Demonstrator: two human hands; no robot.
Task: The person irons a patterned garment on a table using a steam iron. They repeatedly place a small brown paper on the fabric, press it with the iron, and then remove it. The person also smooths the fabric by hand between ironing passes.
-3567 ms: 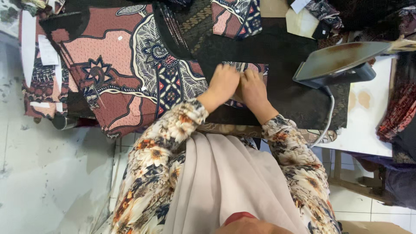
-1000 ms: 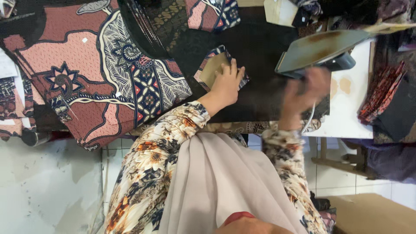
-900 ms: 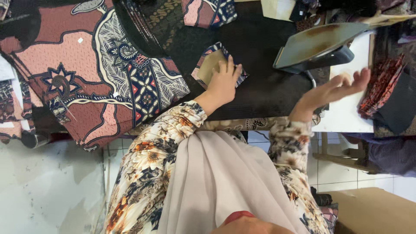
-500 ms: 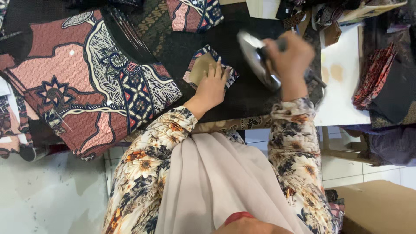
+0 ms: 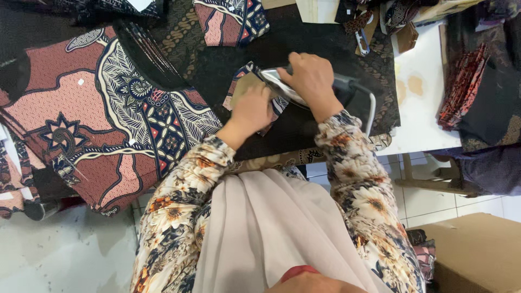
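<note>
Nearest the camera, a beige headscarf hangs down between two floral sleeves. At the lower right stands a plain brown cardboard box on the tiled floor; no label shows on it.

Farther out, the left hand lies flat, fingers together, pressing down on a small patterned fabric piece with a tan panel on it, and grips nothing. The piece lies on the dark cloth cover of the table, just in front of the person. The right hand is closed around the handle of an iron, whose shiny soleplate is tilted over the right edge of the fabric piece, beside the left fingers. A grey cord curves from the iron's rear towards the table edge.

To the left, a large brown-and-navy patterned cloth hangs over the table's edge, with tiny white tags on it. Beyond, another patterned piece lies at the far side. To the right is a stained white board, then a stack of red fabrics.
</note>
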